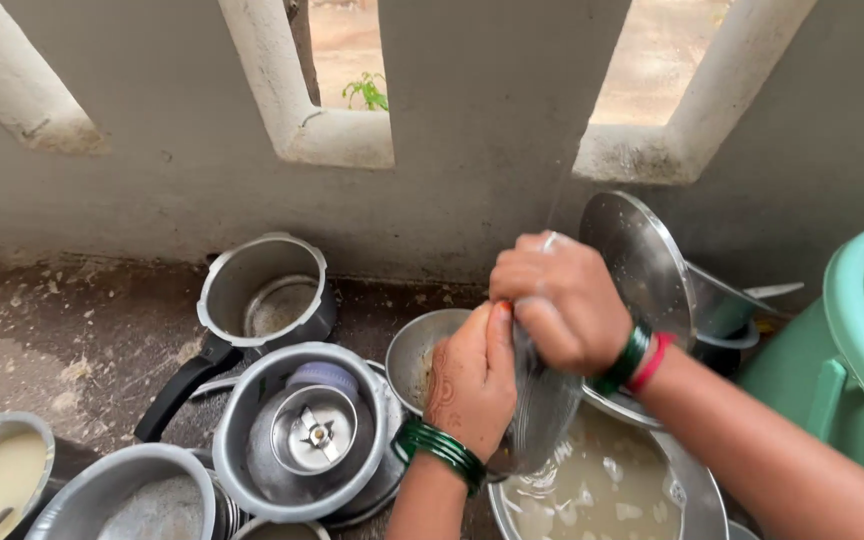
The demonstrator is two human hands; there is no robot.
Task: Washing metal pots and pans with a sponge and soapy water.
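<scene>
Grey plaster wall [152,150] with slanted openings backs the wet floor I look down on from the head camera. I see my left hand [472,380] and right hand [562,300] both wrapped tight around a steel tumbler [544,405], tilted over a basin [697,490] of cloudy water. Beside them stand a pressure cooker [262,295] and a mixer jar [312,430].

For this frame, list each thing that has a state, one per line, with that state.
Steel tumbler: gripped by both hands, held over the basin.
Left hand: wrapped around the tumbler.
Right hand: closed over the tumbler's top.
Wash basin: holds cloudy water.
Pressure cooker: open, lidless.
Blender jar: upright, blade showing.
Steel plate: leaning on edge.
</scene>
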